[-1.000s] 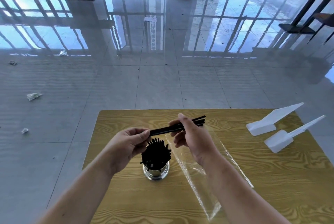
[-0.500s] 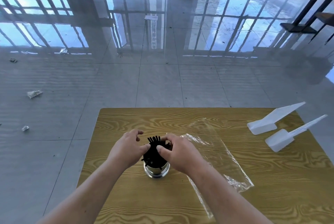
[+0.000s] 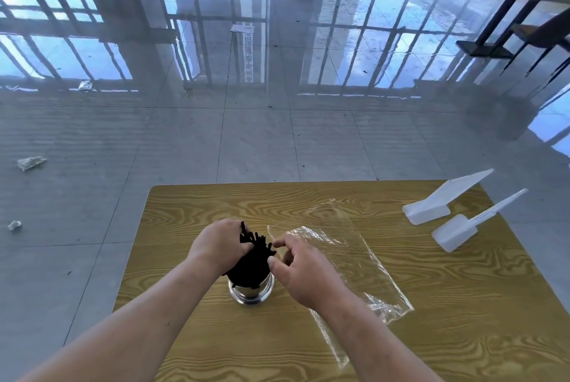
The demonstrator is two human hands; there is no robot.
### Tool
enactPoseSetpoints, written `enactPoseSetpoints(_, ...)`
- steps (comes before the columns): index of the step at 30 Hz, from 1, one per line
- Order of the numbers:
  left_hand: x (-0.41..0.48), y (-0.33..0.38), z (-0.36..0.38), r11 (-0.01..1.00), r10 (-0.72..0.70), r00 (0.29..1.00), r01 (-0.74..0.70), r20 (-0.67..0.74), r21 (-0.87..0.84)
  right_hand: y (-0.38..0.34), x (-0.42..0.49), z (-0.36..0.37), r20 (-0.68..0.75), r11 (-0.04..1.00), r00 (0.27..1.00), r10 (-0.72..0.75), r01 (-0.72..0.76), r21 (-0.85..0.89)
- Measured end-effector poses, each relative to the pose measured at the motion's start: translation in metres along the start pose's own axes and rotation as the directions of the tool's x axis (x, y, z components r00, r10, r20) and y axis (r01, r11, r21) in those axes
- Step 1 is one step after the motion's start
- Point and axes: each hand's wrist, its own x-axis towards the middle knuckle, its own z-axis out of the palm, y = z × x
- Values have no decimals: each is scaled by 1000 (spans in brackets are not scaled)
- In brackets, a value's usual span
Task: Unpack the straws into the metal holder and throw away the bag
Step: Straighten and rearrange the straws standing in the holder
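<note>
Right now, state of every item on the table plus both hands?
metal holder: upright on the table, packed full
bag: empty, flat on the table, right of the metal holder
straws: upright, bunched in the metal holder
left hand: grips the straw tops
right hand: fingertips at the straws; hold unclear
white scoops: lying at the far right, untouched

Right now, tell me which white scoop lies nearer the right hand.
The narrow-handled scoop, lying closer to the right hand; the wide-handled scoop sits beyond it, farther back.
</note>
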Motion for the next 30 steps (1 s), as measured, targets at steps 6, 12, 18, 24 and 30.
enactPoseSetpoints(6, 1, -1, -6, 997, -10, 1000, 9, -9, -83, 4, 1, -4, -47, 999, 999, 6, -4, 47)
enactPoseSetpoints(12, -2, -2, -10, 1000, -3, 1000, 3, 10, -7, 7, 3, -4, -70, 999, 998, -7, 10, 49)
enactPoseSetpoints(18, 1, 3, -7, 997, 27, 999, -25, -18, 74, 7, 4, -2, -81, 999, 997, -3, 6, 35)
enactPoseSetpoints(24, 1, 4, -13, 996, 71, 995, -67, -63, 65, 8, 4, -3, -75, 998, 997, -6, 11, 55)
enactPoseSetpoints(30, -5, 10, -49, 993, 101, 986, -93, -130, 68, 5, 7, -4, -81, 995, 997, 11, -3, 102)
